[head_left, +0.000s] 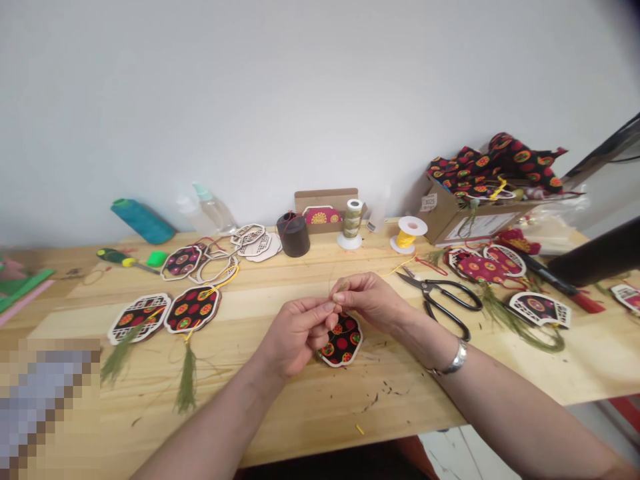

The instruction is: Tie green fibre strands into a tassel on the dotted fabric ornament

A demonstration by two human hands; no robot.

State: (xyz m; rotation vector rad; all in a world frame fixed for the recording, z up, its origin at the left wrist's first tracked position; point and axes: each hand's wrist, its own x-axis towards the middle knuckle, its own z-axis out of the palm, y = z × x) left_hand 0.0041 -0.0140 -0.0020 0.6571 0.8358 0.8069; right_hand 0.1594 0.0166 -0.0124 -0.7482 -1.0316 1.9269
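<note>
My left hand and my right hand meet fingertip to fingertip over the middle of the table. Both are closed in a pinch, and a faint thin thread shows at the fingertips; most of it is hidden by the fingers. Just below them lies a scalloped pendant covered in black cloth with red and orange round motifs, partly hidden by my left hand. Black-handled scissors lie slightly open to the right of my right wrist, which wears a silver bracelet.
Finished pendants with green tassels lie at left, others at right. Along the wall stand a yellow thread spool, a green thread cone, a black spool and a cardboard box of cloth. A screwdriver lies far left.
</note>
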